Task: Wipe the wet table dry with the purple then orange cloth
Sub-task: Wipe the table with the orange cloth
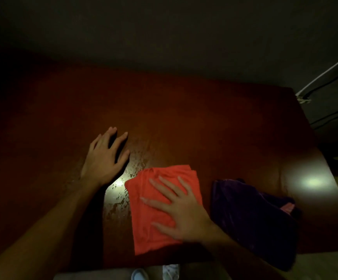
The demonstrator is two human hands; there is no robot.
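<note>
A dark reddish-brown wooden table fills the view, with water droplets glinting near its front middle. A folded orange cloth lies flat on the table near the front edge. My right hand presses flat on top of it, fingers spread. A crumpled purple cloth lies just to the right of the orange one, partly over the front right edge. My left hand rests flat on the bare table to the left of the wet patch, fingers apart, holding nothing.
White and dark cables and a power strip lie on the floor beyond the table's right side. A bright light reflection shows at the right edge. Shoes appear below the front edge.
</note>
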